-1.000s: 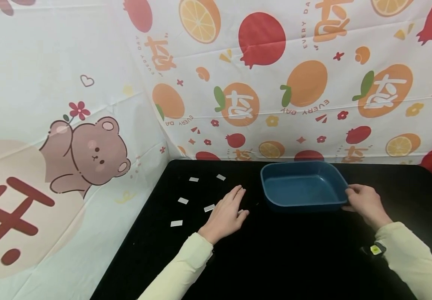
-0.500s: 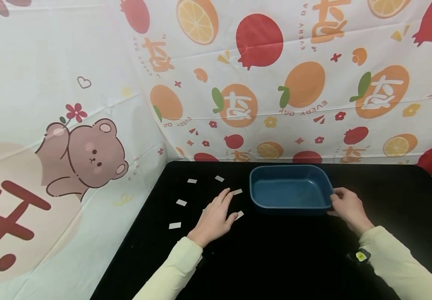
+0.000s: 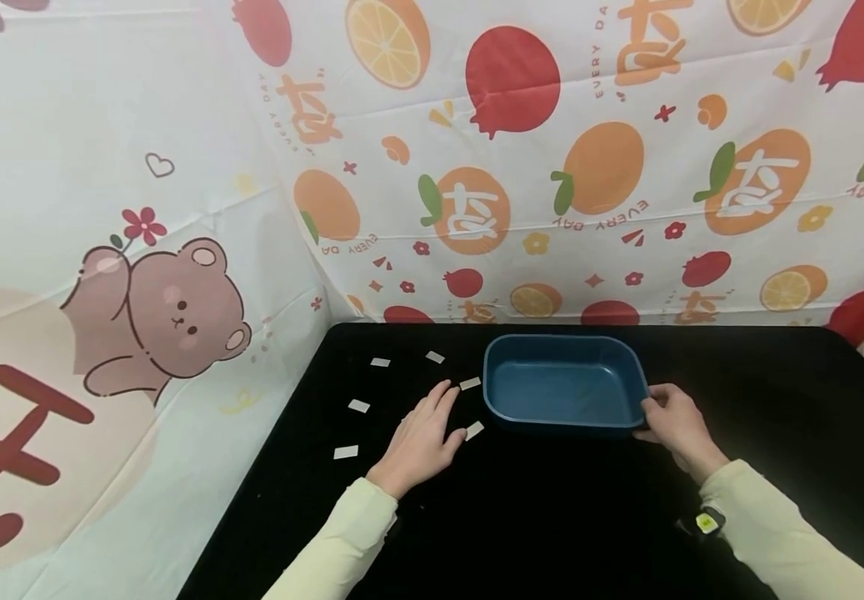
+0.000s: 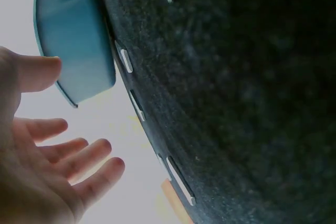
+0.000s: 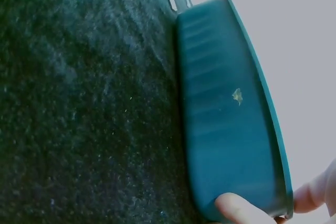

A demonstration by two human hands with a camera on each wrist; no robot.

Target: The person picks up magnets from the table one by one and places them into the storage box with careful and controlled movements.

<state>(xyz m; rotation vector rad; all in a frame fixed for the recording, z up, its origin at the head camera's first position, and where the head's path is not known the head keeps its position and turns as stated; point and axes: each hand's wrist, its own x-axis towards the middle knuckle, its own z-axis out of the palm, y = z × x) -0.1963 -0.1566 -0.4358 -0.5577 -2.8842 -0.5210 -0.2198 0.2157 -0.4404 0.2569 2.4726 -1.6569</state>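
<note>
My right hand (image 3: 679, 425) grips the right end of an open blue rectangular plastic bin (image 3: 559, 390); its thumb (image 5: 239, 208) presses the outer wall in the right wrist view. The bin stands on the black table. Left of it, my left hand (image 3: 417, 442) is held over the table, fingers spread and relaxed, holding nothing. In the left wrist view the palm and fingers of that left hand (image 4: 47, 182) are apart from the bin (image 4: 76, 35). Several small flat white rectangles lie around it, one near the fingertips (image 3: 470, 383) and one by the thumb (image 3: 474, 431).
More white rectangles (image 3: 346, 452) lie scattered on the left of the black table (image 3: 551, 525). A cloth printed with fruit (image 3: 517, 83) hangs behind the table's back edge. Another cloth with a bear (image 3: 184, 308) runs along the left side.
My right hand has slid the bin leftward, close to the white rectangles. The left hand has shifted slightly left, uncovering rectangles beside its fingertips and thumb. The head view has turned a little.
</note>
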